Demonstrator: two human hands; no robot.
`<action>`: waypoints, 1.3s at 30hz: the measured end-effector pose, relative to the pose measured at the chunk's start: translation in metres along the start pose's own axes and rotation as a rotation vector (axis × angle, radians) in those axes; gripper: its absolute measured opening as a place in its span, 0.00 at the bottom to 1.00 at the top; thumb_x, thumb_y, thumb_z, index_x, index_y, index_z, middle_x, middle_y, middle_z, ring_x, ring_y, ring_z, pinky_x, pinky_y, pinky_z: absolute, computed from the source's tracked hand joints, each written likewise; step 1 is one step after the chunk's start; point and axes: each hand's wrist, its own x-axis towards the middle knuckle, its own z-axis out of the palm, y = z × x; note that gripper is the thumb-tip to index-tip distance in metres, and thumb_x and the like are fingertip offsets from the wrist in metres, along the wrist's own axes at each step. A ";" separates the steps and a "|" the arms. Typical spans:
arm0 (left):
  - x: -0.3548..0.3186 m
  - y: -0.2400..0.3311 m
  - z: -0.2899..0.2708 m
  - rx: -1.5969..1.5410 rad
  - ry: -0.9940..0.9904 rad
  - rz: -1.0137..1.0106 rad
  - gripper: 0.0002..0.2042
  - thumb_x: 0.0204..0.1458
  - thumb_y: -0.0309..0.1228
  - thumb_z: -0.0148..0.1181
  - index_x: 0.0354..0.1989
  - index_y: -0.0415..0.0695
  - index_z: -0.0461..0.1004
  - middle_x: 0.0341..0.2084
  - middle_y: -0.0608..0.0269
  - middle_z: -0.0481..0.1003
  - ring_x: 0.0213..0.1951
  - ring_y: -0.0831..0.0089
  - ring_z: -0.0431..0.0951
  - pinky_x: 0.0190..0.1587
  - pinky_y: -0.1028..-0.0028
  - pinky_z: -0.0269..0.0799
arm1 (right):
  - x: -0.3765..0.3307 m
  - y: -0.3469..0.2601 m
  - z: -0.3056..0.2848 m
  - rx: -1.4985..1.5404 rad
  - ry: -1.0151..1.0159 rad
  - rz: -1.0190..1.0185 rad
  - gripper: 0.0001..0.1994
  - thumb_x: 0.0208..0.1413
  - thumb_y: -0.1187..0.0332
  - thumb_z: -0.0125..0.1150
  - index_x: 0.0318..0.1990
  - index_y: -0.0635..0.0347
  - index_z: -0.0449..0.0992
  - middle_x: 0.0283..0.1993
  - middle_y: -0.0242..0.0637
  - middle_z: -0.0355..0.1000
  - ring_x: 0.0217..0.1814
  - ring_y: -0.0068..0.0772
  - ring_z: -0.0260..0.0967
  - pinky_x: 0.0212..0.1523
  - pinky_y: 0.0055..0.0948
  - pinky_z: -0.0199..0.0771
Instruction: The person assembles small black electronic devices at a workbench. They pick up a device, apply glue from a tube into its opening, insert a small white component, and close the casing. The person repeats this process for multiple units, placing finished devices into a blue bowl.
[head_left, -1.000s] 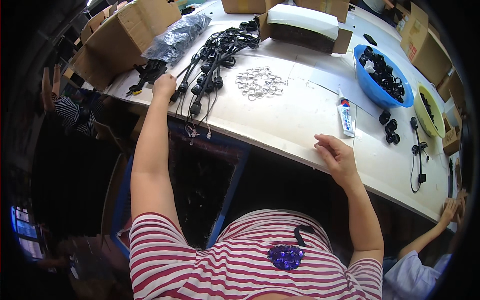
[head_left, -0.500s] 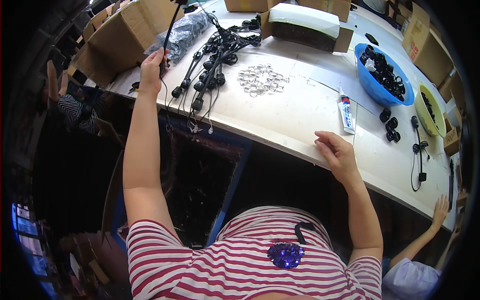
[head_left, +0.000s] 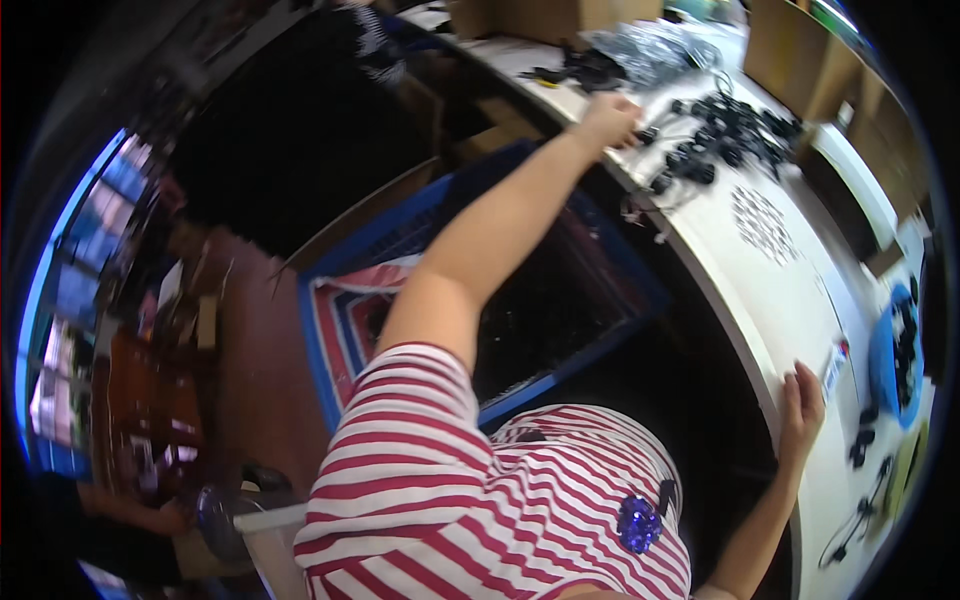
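Observation:
My left hand (head_left: 612, 122) reaches over the table edge beside a pile of black cables with sockets (head_left: 725, 135). Motion smears its fingers, so I cannot tell whether a cable is between them. At the front edge of the white table, my right hand (head_left: 803, 408) is open, its fingers stretched out and holding nothing. Just beyond it lies a white and blue glue tube (head_left: 834, 366). Several small clear rings (head_left: 763, 225) lie spread on the tabletop between the cables and the tube.
A blue basin (head_left: 885, 375) holds black parts, with loose black pieces (head_left: 862, 440) beside it. Clear plastic wrap (head_left: 655, 50) and cardboard boxes (head_left: 805, 50) stand farther back. Below my left arm is a blue-rimmed container (head_left: 560, 375). Another person's arm (head_left: 135, 510) shows at lower left.
The view has swung left, so the table now lies to the right. The black cable hanging upright from my left hand no longer shows there. My right hand stays by the table edge.

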 end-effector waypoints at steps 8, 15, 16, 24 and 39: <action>0.019 0.023 0.010 -0.441 0.116 0.396 0.04 0.48 0.26 0.54 0.31 0.42 0.73 0.19 0.64 0.72 0.18 0.77 0.69 0.18 0.77 0.64 | 0.000 0.000 0.000 0.014 -0.022 0.016 0.13 0.56 0.72 0.54 0.47 0.68 0.71 0.40 0.34 0.71 0.40 0.20 0.66 0.41 0.19 0.66; -0.001 0.075 -0.006 -0.628 -0.107 0.489 0.09 0.55 0.32 0.55 0.34 0.38 0.72 0.20 0.66 0.68 0.20 0.78 0.67 0.22 0.78 0.63 | -0.002 -0.016 0.004 0.050 0.011 -0.021 0.10 0.55 0.75 0.55 0.44 0.67 0.73 0.34 0.35 0.73 0.37 0.21 0.69 0.41 0.20 0.68; -0.009 0.076 -0.009 -0.621 -0.154 0.448 0.09 0.54 0.32 0.55 0.35 0.38 0.72 0.21 0.66 0.67 0.21 0.78 0.67 0.23 0.79 0.62 | -0.002 -0.020 0.003 0.039 0.009 -0.018 0.11 0.54 0.74 0.55 0.44 0.66 0.73 0.34 0.35 0.73 0.38 0.22 0.69 0.41 0.20 0.68; -0.060 0.044 -0.054 -0.483 -0.562 0.338 0.15 0.59 0.32 0.49 0.49 0.34 0.63 0.22 0.70 0.60 0.21 0.86 0.55 0.21 0.83 0.52 | -0.013 -0.068 -0.021 0.024 0.343 -0.525 0.29 0.44 0.79 0.63 0.57 0.59 0.61 0.56 0.39 0.63 0.48 0.37 0.68 0.54 0.34 0.64; -0.152 0.130 0.104 0.675 -1.033 0.763 0.08 0.52 0.31 0.59 0.34 0.38 0.74 0.21 0.60 0.70 0.24 0.71 0.69 0.28 0.73 0.66 | -0.070 -0.087 0.007 -0.549 -0.064 -0.211 0.14 0.48 0.58 0.59 0.36 0.59 0.74 0.33 0.45 0.72 0.39 0.45 0.72 0.40 0.38 0.70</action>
